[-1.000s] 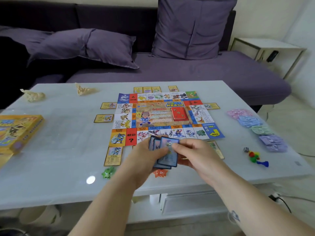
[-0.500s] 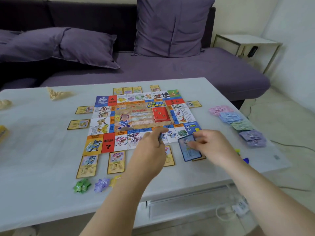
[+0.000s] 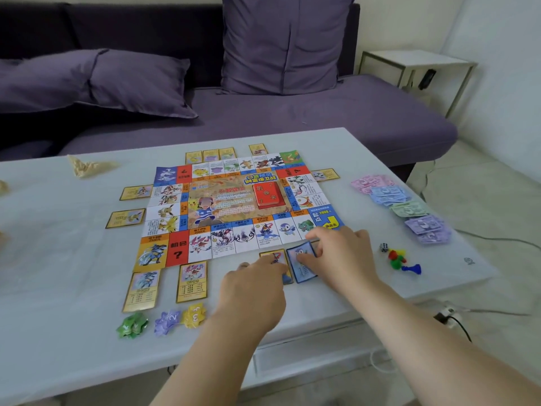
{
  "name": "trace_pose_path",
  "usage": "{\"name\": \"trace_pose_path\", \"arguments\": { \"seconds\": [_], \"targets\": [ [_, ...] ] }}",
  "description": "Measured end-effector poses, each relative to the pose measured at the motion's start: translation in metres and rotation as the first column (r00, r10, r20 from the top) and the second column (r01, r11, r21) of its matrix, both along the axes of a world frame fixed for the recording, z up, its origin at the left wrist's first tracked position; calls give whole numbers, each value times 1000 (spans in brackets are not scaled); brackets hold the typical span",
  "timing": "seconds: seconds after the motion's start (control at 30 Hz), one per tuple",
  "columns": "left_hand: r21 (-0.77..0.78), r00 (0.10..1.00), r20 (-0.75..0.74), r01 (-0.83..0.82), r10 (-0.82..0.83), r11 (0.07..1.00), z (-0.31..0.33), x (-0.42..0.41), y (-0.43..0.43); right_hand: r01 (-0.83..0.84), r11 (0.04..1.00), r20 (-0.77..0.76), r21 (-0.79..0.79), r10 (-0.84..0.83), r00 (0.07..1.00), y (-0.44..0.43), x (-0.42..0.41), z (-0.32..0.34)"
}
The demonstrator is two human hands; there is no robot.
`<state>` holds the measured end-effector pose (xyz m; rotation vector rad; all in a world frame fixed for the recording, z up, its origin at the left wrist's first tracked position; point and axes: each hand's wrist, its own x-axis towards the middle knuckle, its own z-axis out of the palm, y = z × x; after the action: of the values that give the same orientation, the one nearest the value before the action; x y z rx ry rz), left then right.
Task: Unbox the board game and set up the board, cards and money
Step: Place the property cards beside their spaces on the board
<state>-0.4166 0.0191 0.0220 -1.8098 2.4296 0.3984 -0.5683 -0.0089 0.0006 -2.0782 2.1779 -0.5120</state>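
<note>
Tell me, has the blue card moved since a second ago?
Yes. The blue card dropped onto the table and shifted right along the board's near edge.

1. One game board [image 3: 243,206].
2. One red card deck [image 3: 269,197], on the board.
3. Ten yellow-bordered cards [image 3: 191,281] around the board: four at the far edge, one at the right, two at the left and three at the near edge. One near-edge card is partly under the left hand [image 3: 254,291].
4. Of the blue-bordered cards [image 3: 303,272], one is in full view. A further blue edge shows beneath the left hand, count not determinable.
5. Five money piles [image 3: 409,209]: one pink, one blue, one green, two purple.
6. One die [image 3: 384,247].
7. Pawns [image 3: 411,269] in four colours: red, yellow, green, blue. They are clustered, so the exact count is unclear.
8. Three star-shaped tokens [image 3: 167,320]: green, purple, yellow.
9. Two crumpled paper scraps [image 3: 87,167], one cut off by the left frame edge.
10. Two hands: the left hand and the right hand [image 3: 342,259].
</note>
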Motion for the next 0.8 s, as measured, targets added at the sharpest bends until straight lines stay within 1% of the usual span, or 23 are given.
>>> {"name": "trace_pose_path", "arguments": {
  "seconds": [0.1, 0.13, 0.2, 0.27, 0.3, 0.37, 0.43, 0.47, 0.57, 0.8],
  "targets": [
    [5, 1000, -10, 0, 0, 1000, 0, 1, 1, 7, 1000, -55, -8, -8, 998, 4, 3, 2],
    [5, 1000, -13, 5, -4, 1000, 0, 1, 2, 17, 1000, -50, -3, -17, 999, 4, 3, 4],
    [8, 1000, -20, 9, -9, 1000, 0, 2, 2, 26, 1000, 34, 16, -26, 999, 4, 1, 12],
    [10, 1000, -28, 11, -11, 1000, 0, 2, 2, -32, 998, 89, 59, 26, 996, 10, -5, 21],
    [11, 999, -30, 13, -12, 1000, -1, 2, 2, -94, 990, 72, 103, 87, 994, 15, -8, 25],
    [7, 999, -36, 17, -16, 1000, -2, 4, 2, -219, 945, -2, 242, 227, 974, 28, -9, 26],
    [1, 999, -42, 18, -18, 1000, -3, 4, 2, -276, 891, -36, 361, 310, 950, 38, -8, 21],
    [1, 999, -43, 16, -16, 1000, -3, 4, 2, -291, 875, -46, 387, 333, 942, 39, -7, 17],
    [7, 999, -45, 10, -10, 1000, -5, 4, 3, -304, 861, -88, 408, 368, 926, 36, -4, 12],
    [9, 998, -61, -2, 3, 1000, -8, 3, 1, -281, 854, -127, 437, 368, 921, 33, -3, 12]
  ]
}}
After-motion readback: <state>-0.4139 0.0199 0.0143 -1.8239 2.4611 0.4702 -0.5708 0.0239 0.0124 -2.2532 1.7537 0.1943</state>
